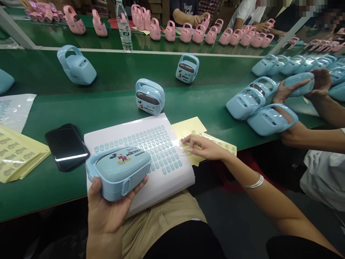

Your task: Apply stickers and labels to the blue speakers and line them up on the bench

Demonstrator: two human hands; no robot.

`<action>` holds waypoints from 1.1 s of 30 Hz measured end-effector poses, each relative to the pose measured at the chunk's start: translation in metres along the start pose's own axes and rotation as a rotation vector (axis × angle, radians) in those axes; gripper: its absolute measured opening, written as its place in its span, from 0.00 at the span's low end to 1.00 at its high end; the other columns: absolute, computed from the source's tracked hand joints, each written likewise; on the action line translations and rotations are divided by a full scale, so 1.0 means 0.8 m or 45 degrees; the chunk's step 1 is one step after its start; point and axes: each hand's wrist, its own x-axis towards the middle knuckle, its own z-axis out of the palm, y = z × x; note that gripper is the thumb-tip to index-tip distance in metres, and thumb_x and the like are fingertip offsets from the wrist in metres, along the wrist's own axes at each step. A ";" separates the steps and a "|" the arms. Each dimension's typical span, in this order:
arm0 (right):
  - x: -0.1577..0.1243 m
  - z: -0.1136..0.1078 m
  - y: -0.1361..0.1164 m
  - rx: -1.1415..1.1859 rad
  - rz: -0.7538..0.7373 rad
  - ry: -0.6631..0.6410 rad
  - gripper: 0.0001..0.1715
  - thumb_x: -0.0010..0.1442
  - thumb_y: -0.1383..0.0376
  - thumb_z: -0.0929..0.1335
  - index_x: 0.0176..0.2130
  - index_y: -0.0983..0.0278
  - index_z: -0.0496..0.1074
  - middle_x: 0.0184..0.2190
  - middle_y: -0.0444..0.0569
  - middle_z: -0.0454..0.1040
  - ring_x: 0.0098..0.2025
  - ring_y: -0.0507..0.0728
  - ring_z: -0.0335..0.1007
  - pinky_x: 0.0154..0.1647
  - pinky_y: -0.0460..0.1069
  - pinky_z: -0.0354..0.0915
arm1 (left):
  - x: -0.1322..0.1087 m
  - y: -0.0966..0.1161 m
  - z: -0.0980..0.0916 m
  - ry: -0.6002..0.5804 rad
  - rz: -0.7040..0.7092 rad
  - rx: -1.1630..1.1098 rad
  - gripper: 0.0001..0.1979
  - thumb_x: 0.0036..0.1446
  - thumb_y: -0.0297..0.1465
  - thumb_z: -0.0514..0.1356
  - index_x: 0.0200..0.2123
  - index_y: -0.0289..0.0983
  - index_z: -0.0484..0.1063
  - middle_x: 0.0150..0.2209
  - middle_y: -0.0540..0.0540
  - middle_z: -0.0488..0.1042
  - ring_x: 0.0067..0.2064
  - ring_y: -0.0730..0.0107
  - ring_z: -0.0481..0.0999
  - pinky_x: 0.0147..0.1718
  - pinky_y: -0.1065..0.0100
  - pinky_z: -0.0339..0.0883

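A light-blue portable speaker with a handle and a printed Mickey front rests in my left hand, fingers wrapped under it and thumb at the handle end. It is tilted above a white sheet bearing rows of small light-blue oval stickers. My right hand is at that sheet's right edge, over yellow sticker sheets. Its index finger and thumb look apart, and I see nothing between them. Another blue speaker stands just behind the white sheet.
A black phone and more yellow sheets lie left. Further back are blue speakers and a water bottle. At right, a co-worker's hands hold a blue speaker beside several others. Pink speakers line the far side.
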 end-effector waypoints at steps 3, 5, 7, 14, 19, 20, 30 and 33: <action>-0.003 -0.002 -0.004 -0.090 0.020 0.010 0.10 0.57 0.64 0.64 0.27 0.61 0.58 0.48 0.55 0.70 0.56 0.61 0.64 0.53 0.59 0.60 | 0.001 -0.002 -0.003 0.002 0.013 0.008 0.36 0.39 0.42 0.70 0.55 0.50 0.67 0.63 0.43 0.61 0.64 0.28 0.52 0.43 0.34 0.68; -0.004 -0.001 -0.009 -0.121 0.009 -0.010 0.09 0.57 0.65 0.64 0.27 0.61 0.58 0.48 0.55 0.70 0.54 0.61 0.65 0.53 0.59 0.60 | 0.003 -0.003 -0.004 -0.006 0.030 0.030 0.37 0.39 0.42 0.70 0.55 0.49 0.67 0.63 0.43 0.61 0.63 0.28 0.53 0.43 0.35 0.69; -0.004 0.004 -0.014 -0.115 -0.022 -0.047 0.09 0.57 0.66 0.64 0.27 0.61 0.58 0.48 0.55 0.70 0.53 0.60 0.66 0.53 0.59 0.60 | 0.004 -0.004 -0.004 -0.027 0.038 0.049 0.37 0.38 0.43 0.70 0.55 0.49 0.67 0.63 0.43 0.61 0.63 0.29 0.54 0.43 0.36 0.69; -0.001 0.015 -0.005 0.194 -0.058 0.016 0.12 0.59 0.61 0.66 0.27 0.61 0.59 0.48 0.54 0.66 0.55 0.59 0.63 0.54 0.60 0.60 | 0.003 -0.007 -0.002 -0.052 0.013 0.049 0.41 0.35 0.43 0.72 0.55 0.46 0.67 0.62 0.39 0.63 0.61 0.29 0.57 0.42 0.38 0.70; 0.011 0.010 -0.016 0.477 -0.079 0.019 0.16 0.56 0.55 0.69 0.27 0.63 0.63 0.46 0.50 0.64 0.57 0.60 0.62 0.55 0.59 0.60 | 0.005 -0.009 -0.004 -0.054 -0.011 -0.032 0.38 0.40 0.42 0.70 0.57 0.49 0.64 0.62 0.40 0.63 0.61 0.31 0.60 0.41 0.38 0.71; 0.014 0.010 -0.028 0.489 -0.107 -0.006 0.15 0.56 0.56 0.70 0.27 0.63 0.64 0.45 0.50 0.64 0.56 0.60 0.62 0.56 0.59 0.60 | 0.006 -0.010 -0.003 -0.060 -0.019 -0.062 0.38 0.42 0.42 0.68 0.58 0.49 0.63 0.62 0.40 0.63 0.60 0.31 0.60 0.41 0.37 0.70; 0.065 0.016 -0.164 0.042 -0.549 -0.216 0.06 0.52 0.66 0.70 0.25 0.64 0.71 0.45 0.49 0.66 0.50 0.57 0.64 0.54 0.55 0.61 | 0.016 -0.006 0.022 -0.424 -0.380 -0.452 0.31 0.52 0.48 0.59 0.58 0.47 0.59 0.55 0.41 0.70 0.54 0.49 0.72 0.48 0.47 0.68; 0.071 0.018 -0.173 -0.018 -0.520 -0.189 0.06 0.52 0.67 0.70 0.25 0.64 0.72 0.44 0.49 0.66 0.48 0.56 0.64 0.50 0.54 0.63 | 0.015 -0.006 0.023 -0.556 -0.406 -0.571 0.31 0.53 0.47 0.59 0.59 0.46 0.58 0.52 0.41 0.73 0.52 0.52 0.74 0.48 0.51 0.69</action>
